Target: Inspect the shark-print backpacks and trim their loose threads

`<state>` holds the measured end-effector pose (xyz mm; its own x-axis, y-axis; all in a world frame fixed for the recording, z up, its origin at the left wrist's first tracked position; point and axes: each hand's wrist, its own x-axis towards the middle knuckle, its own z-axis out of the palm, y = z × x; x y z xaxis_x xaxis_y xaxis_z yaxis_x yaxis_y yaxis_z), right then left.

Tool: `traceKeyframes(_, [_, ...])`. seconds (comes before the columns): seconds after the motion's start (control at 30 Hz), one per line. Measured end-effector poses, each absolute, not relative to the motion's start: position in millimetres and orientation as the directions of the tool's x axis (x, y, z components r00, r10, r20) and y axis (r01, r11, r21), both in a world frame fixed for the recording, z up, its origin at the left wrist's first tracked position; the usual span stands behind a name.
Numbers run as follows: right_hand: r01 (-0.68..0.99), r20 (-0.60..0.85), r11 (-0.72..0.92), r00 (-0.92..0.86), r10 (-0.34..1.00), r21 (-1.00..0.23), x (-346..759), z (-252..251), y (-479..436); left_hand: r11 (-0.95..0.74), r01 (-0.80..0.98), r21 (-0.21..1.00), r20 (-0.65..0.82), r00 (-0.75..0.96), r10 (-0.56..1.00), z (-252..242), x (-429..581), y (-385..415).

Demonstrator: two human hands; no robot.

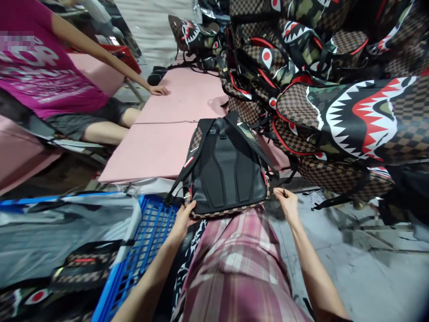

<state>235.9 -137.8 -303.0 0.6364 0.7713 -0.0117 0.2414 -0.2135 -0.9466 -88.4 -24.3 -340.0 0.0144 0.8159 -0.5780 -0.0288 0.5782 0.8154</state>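
A backpack (229,172) lies with its black padded back and shoulder straps facing up, its checkered bottom edge towards me. It rests at the near edge of the pink table, against my lap. My left hand (182,220) grips its lower left corner, thumb on top. Just off the lower right corner, my right hand (287,205) is closed in a pinch. A small dark bit shows at its fingers, too small to name for sure. One shoulder strap (192,163) runs down the left side of the bag, its loose end hanging past the edge.
Checkered and camouflage backpacks with shark-mouth prints (362,118) are heaped at the right. A blue basket (152,232) at my left holds more bags. Across the pink table (134,150), a seated person in a magenta shirt (47,67) rests a hand on it.
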Motion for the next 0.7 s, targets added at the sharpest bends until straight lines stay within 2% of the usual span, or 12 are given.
traceKeyframes(0.1, [0.386,0.065,-0.274,0.672,0.737,-0.881,232,-299,-115,0.574,-0.046,0.818,-0.573,0.027,0.819,-343,-89,-25])
traceKeyframes(0.13, [0.383,0.064,-0.292,0.694,0.717,-0.876,231,-299,-105,0.581,-0.043,0.812,-0.581,0.029,0.814,-344,-88,-25])
traceKeyframes(0.17, [0.331,0.039,-0.294,0.720,0.693,-0.897,231,-300,-96,0.589,-0.035,0.807,-0.589,0.025,0.808,-344,-88,-25])
traceKeyframes(0.23, [0.119,-0.069,-0.241,0.758,0.649,-0.963,232,-306,-81,0.609,-0.001,0.793,-0.609,0.004,0.793,-346,-87,-24])
traceKeyframes(0.33, [-0.124,-0.202,-0.164,0.720,0.664,-0.979,237,-321,-71,0.603,0.120,0.789,-0.602,-0.047,0.797,-348,-90,-24])
traceKeyframes(0.43, [-0.246,-0.274,-0.142,0.662,0.698,-0.959,244,-333,-72,0.419,0.410,0.810,-0.396,-0.145,0.907,-344,-97,-32])
traceKeyframes(0.5, [-0.321,-0.312,-0.128,0.627,0.714,-0.938,247,-337,-73,0.284,0.593,0.753,-0.207,-0.196,0.959,-337,-97,-38])
traceKeyframes(0.6, [-0.409,-0.357,-0.117,0.580,0.732,-0.905,252,-339,-73,0.220,0.675,0.704,-0.037,-0.275,0.961,-328,-87,-39])
traceKeyframes(0.7, [-0.467,-0.387,-0.116,0.539,0.748,-0.877,254,-341,-73,0.244,0.709,0.662,0.016,-0.339,0.941,-325,-73,-23])
